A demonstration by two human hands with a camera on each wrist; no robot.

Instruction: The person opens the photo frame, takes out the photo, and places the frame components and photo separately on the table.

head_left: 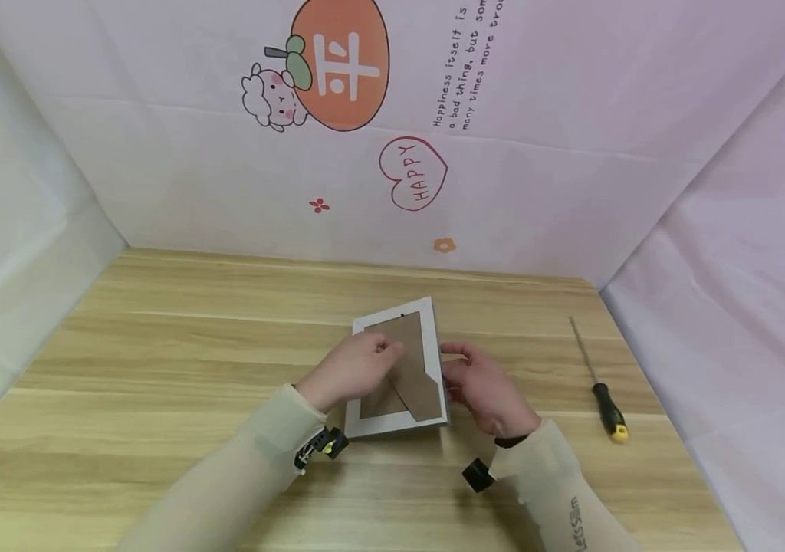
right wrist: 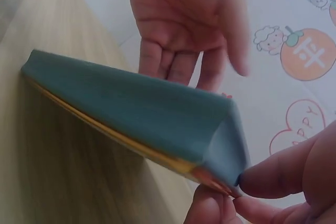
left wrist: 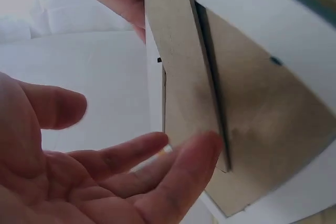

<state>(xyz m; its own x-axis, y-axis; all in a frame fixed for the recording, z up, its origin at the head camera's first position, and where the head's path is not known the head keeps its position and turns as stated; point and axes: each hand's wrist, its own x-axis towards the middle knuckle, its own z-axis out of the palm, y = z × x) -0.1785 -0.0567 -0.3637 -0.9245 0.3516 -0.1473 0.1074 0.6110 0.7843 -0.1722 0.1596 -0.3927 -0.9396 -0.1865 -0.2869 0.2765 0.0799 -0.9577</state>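
Note:
A picture frame (head_left: 428,337) is held tilted above the wooden table, its back toward me. White borders surround a brown backing board (left wrist: 268,108), and a brown stand leg (left wrist: 186,72) lies along that board. Seen from the right wrist, the frame's outer side (right wrist: 126,98) is blue-green with a gold front edge. My right hand (head_left: 489,391) pinches the frame's right edge between thumb and fingers. Over the backing hovers my left hand (head_left: 351,369), its thumb apart and its fingers loosely extended near the stand leg; whether a fingertip touches it I cannot tell.
A screwdriver (head_left: 609,410) with a black and yellow handle lies on the wooden table (head_left: 158,368) near the right edge. Printed white sheets (head_left: 537,192) form walls at the back and both sides.

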